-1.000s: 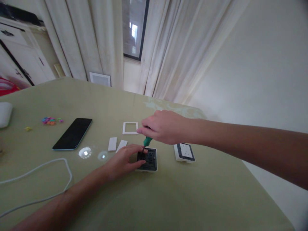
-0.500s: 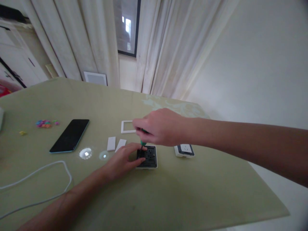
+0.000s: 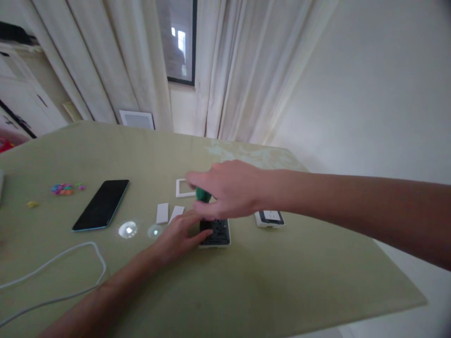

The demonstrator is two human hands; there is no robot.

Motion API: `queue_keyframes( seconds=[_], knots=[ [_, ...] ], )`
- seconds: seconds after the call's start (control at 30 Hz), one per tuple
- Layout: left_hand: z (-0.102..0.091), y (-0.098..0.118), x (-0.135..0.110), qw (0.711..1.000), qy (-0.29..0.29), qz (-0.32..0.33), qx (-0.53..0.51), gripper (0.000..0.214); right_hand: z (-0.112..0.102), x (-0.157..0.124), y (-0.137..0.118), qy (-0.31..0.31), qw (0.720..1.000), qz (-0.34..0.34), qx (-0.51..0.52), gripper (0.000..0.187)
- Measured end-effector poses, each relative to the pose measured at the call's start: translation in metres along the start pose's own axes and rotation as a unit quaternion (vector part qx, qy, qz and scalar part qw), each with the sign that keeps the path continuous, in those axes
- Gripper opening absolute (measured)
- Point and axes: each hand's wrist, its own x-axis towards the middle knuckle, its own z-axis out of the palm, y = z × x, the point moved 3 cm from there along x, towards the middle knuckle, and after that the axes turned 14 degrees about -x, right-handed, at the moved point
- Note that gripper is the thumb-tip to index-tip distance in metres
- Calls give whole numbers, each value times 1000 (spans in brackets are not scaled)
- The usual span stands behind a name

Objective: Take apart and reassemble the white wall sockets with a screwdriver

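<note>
My right hand is closed round the green handle of a screwdriver. It hovers over a square wall switch base with a dark inner face and a white rim. The screwdriver's shaft and tip are hidden behind my hands. On the left side of the base, my left hand grips it, with the thumb lying across the dark face. Just left of that hand lie two small white switch covers. Beyond my right hand sits a white rectangular frame, partly covered by the fingers.
A white wall socket stands under my right forearm. To the left are a black phone, a white cable and several small colourful pieces. Curtains and a wall border the green-covered table.
My right hand has shifted its hold on the screwdriver, with the fingers opened a little and more of the green handle showing. The left hand stays on the base. The view has tilted slightly.
</note>
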Motion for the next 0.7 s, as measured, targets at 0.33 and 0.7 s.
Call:
queue_keyframes(
  seconds=[0.33,0.7],
  knots=[
    [-8,-12,7,997,52,-29,-47,28,0,4,1,12,1000,-22,16,37],
    [-17,3,29,987,38,-60,-147,28,-6,4,15,-43,997,-8,69,25]
  ],
)
